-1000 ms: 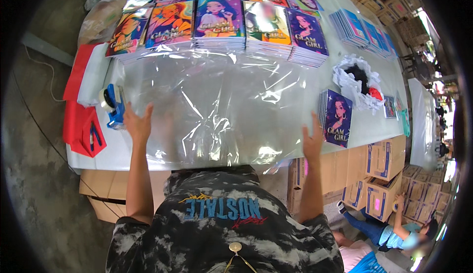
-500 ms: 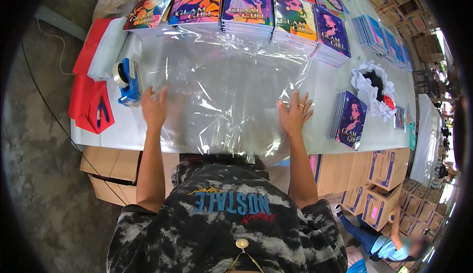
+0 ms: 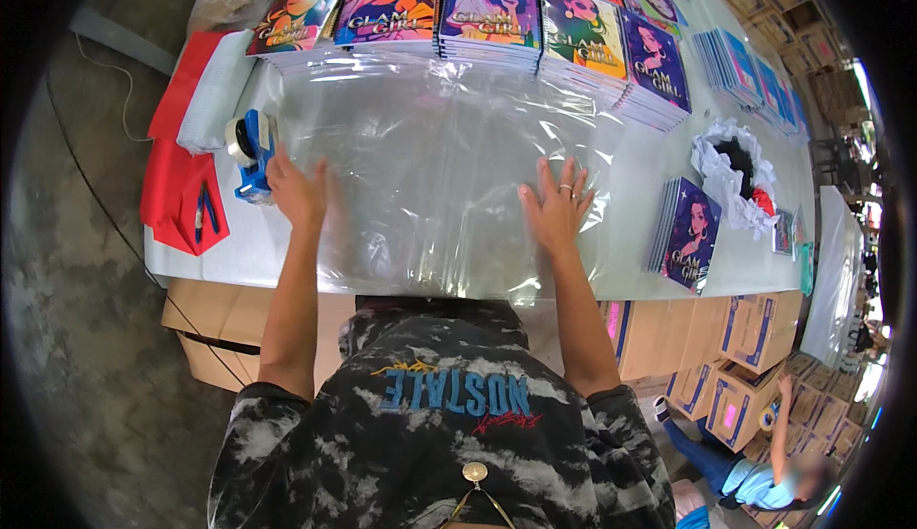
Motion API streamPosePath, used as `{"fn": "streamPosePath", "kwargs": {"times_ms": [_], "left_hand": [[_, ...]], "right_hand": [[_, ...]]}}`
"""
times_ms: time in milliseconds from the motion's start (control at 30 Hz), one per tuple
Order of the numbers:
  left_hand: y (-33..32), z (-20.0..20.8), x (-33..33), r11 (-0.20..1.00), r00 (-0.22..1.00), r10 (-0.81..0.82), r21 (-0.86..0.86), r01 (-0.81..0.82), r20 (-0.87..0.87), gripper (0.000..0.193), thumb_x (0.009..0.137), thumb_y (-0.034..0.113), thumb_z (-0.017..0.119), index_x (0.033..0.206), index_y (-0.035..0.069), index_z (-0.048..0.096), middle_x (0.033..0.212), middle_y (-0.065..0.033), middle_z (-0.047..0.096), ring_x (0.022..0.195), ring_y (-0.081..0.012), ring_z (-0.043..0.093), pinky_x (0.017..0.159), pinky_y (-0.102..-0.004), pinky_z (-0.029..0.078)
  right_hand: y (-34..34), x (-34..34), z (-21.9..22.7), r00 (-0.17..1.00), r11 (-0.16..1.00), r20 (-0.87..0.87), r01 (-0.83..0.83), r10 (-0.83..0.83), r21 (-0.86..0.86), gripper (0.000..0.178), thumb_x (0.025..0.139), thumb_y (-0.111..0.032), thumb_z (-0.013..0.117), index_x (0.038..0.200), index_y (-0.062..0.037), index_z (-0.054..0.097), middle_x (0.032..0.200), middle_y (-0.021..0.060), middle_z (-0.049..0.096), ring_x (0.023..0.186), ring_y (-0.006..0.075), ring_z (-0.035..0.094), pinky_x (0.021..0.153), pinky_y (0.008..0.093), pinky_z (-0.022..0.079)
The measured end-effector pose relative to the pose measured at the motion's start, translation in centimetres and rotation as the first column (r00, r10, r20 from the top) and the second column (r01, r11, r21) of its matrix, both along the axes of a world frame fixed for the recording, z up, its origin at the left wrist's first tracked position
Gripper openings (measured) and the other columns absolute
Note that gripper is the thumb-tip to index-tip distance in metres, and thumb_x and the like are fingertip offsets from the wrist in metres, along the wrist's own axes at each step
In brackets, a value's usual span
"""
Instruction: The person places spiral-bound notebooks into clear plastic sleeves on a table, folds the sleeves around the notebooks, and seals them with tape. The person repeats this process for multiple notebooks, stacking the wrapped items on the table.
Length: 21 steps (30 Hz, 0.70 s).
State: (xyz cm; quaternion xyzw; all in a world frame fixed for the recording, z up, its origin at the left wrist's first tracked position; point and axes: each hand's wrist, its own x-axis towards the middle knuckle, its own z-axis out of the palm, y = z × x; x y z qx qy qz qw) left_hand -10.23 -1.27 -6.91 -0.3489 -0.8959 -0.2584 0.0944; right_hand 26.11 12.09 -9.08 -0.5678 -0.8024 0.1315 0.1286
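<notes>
In the head view, the clear plastic sheet (image 3: 430,195) lies across the bench (image 3: 191,269), reaching its front edge. Your right hand (image 3: 556,209) spreads its fingers wide, palm down, with the sheet beneath them. Your left hand (image 3: 300,193) holds thumb and fingers apart at the sheet's left side, just beside the blue tape dispenser (image 3: 256,152); you cannot tell whether those fingertips touch the plastic.
</notes>
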Motion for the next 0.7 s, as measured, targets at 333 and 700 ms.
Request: {"fn": "streamPosePath", "kwargs": {"times_ms": [333, 700], "left_hand": [[0.6, -0.8, 10.2, 0.783, 0.873, -0.449, -0.387, 0.487, 0.191, 0.083, 0.082, 0.064, 0.045, 0.143, 0.014, 0.021, 0.149, -0.0196, 0.011, 0.138, -0.0378, 0.004, 0.109, -0.0528, 0.003], [0.9, -0.7, 12.1, 0.765, 0.868, -0.458, -0.413, 0.494, 0.192, 0.077, 0.083, 0.059, 0.045, 0.142, 0.014, 0.025, 0.148, -0.0187, 0.013, 0.137, -0.0377, 0.006, 0.108, -0.0558, 0.004]], "right_hand": [[1.3, 3.0, -0.7, 0.991, 0.995, 0.092, 0.099, -0.099, 0.007, 0.063, 0.084, -0.05, 0.05, 0.138, -0.0228, 0.037, 0.148, 0.018, 0.017, 0.137, 0.0411, 0.008, 0.106, 0.059, 0.0], [-0.1, 1.7, -0.8, 0.996, 1.0, 0.092, 0.005, -0.007, 0.021, 0.058, 0.087, -0.043, 0.047, 0.14, -0.0214, 0.034, 0.149, 0.0133, 0.019, 0.136, 0.0399, 0.012, 0.106, 0.0597, 0.004]]}}
